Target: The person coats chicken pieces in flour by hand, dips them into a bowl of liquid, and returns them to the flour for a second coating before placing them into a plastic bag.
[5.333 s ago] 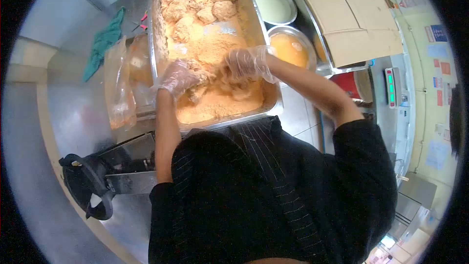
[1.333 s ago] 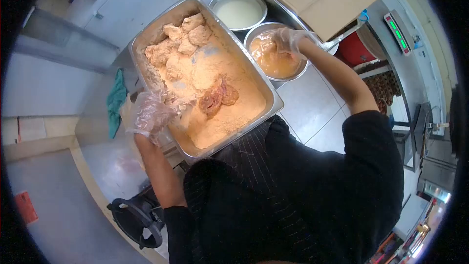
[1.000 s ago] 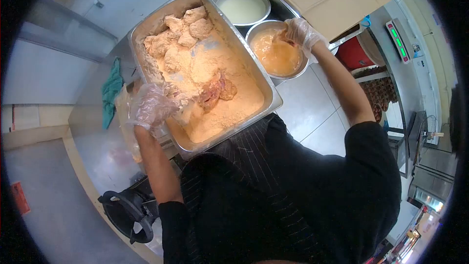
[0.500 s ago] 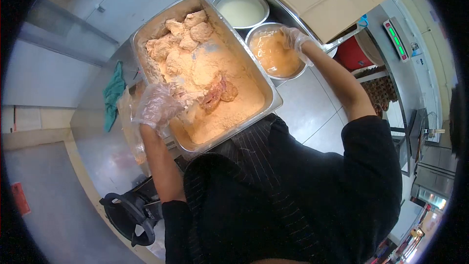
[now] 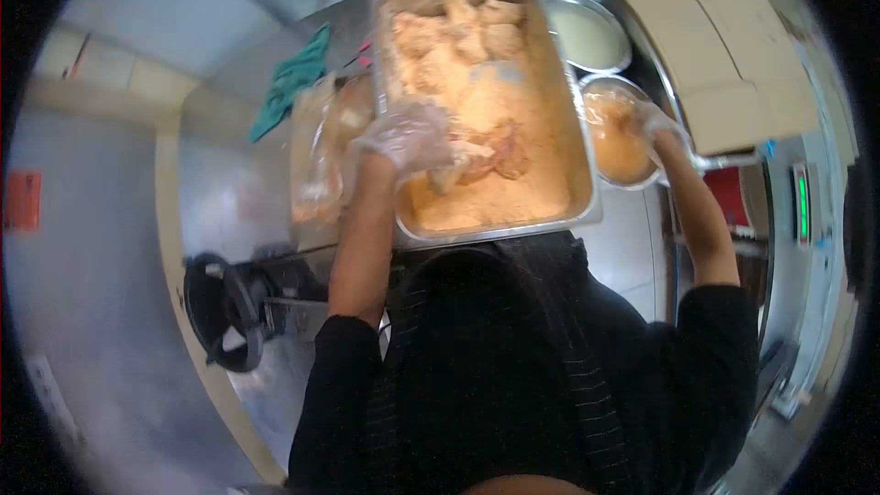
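Observation:
A deep metal tray (image 5: 584,147) holds orange-tinted flour, with coated chicken pieces (image 5: 458,29) heaped at its far end. My left hand (image 5: 412,137), in a clear plastic glove, reaches over the tray's left side, beside a reddish, partly coated piece (image 5: 502,151). Its fingers are blurred, and whether they hold anything is unclear. My right hand (image 5: 655,121), also gloved, is at the right rim of a metal bowl (image 5: 631,185) of orange-brown liquid. Its fingertips are hard to make out against the liquid.
Beyond the liquid bowl stands another bowl (image 5: 587,34) with pale liquid. Flattened cardboard (image 5: 724,55) lies at the right. A green cloth (image 5: 291,82) and a plastic bag (image 5: 316,160) are left of the tray. Farther right is a scale with a green display (image 5: 802,204).
The view has turned and shifted, so the tray and bowls appear more upright and farther right. My left hand still reaches over the tray, my right hand over the liquid bowl.

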A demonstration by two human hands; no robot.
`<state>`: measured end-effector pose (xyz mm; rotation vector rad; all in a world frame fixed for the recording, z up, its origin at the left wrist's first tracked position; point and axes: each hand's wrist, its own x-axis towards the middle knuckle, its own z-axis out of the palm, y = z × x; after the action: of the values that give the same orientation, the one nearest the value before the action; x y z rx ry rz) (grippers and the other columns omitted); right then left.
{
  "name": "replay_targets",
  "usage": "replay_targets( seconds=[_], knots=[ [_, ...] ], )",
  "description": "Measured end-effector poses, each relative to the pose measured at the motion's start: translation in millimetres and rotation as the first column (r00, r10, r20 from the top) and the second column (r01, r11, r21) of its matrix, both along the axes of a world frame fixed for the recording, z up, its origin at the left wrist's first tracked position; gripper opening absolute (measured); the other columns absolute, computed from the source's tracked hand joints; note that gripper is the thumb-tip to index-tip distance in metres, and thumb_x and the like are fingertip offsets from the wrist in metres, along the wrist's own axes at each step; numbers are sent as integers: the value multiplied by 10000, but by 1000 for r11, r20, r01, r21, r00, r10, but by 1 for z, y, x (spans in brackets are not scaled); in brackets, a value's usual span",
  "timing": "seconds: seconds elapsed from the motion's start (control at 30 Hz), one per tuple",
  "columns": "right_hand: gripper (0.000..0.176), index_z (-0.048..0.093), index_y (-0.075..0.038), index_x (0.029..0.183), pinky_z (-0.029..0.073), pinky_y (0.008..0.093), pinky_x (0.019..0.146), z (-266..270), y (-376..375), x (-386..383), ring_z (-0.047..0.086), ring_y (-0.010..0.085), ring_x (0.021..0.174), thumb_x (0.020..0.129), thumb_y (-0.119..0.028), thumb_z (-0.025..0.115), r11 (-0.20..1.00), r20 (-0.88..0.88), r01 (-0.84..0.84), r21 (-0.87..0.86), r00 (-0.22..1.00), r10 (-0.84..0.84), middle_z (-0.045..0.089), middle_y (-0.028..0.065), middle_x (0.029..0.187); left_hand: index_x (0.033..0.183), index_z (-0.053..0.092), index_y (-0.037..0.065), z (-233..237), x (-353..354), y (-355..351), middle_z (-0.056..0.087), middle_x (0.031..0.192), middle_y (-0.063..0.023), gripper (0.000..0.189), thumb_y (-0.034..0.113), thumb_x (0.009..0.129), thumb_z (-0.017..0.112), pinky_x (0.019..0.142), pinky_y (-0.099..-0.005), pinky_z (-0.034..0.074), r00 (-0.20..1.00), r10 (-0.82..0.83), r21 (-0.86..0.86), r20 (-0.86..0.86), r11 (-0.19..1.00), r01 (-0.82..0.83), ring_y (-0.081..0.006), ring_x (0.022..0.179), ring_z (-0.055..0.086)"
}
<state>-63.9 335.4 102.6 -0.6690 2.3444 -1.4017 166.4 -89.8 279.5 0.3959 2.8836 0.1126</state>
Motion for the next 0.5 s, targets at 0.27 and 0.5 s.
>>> replay_targets(
  seconds=[0.27,0.5],
  knots=[
    [230,627,-80,884,510,468,714,55,-5,1,646,372,826,796,-287,673,671,-550,401,623,835,12,660,205,832,804,709,24,12,1,9,687,864,-167,334,321,758,562,814,-380,482,999,-8,-82,49,997,12,-285,845,653],
    [231,606,-44,865,515,448,716,66,-14,19,651,368,805,833,-273,607,635,-528,421,648,849,-24,657,198,805,1035,647,52,17,-13,14,659,1059,-159,440,390,755,629,830,-392,513,955,83,-226,286,974,-17,-268,939,625]
  ],
)
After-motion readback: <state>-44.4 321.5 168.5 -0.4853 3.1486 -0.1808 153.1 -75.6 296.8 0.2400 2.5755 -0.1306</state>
